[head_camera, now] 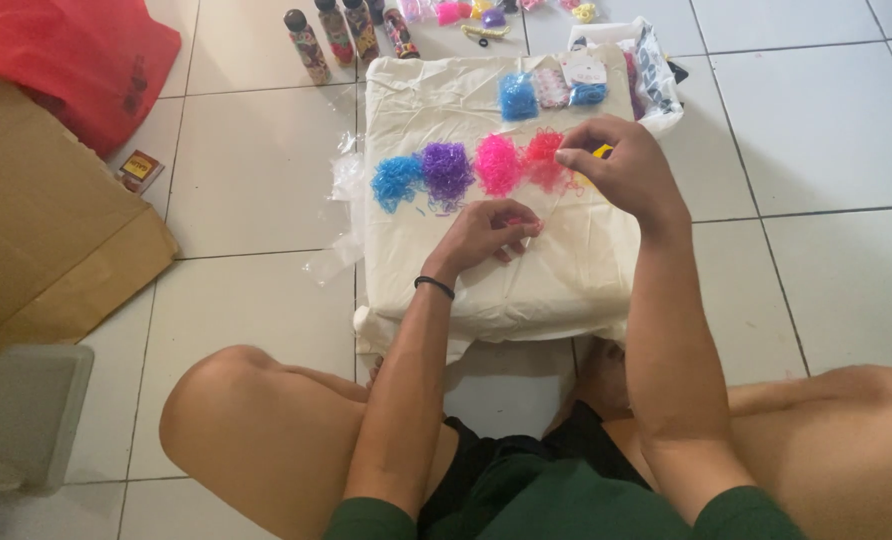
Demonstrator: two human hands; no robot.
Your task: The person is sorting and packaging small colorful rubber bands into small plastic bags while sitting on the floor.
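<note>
A person sits cross-legged on a white tiled floor (266, 180) before a cream cloth-covered cushion (486, 280), soft and roughly square. Across its middle runs a row of fluffy heaps of tiny elastic bands, its long axis going from 9 to 3 o'clock: a blue heap (397, 181), a purple heap (447, 171), a pink heap (498, 164) and a red heap (544, 160). The right hand (621, 170) sits at the row's 3 o'clock end, thumb and forefinger pressed together, pinching strands at the edge of the red heap. The left hand (486, 232), a black band on its wrist, rests on the cloth at 6 o'clock from the pink heap, fingers curled in; a little pink shows at the fingertips, but whether they pinch anything cannot be told. At 12 o'clock from the row lie small packets of blue bands (518, 97). Farther off at 11 o'clock stand patterned bottles (338, 35). At 9 o'clock lie flat brown cardboard (36, 230) and a red plastic bag (76, 55).
</note>
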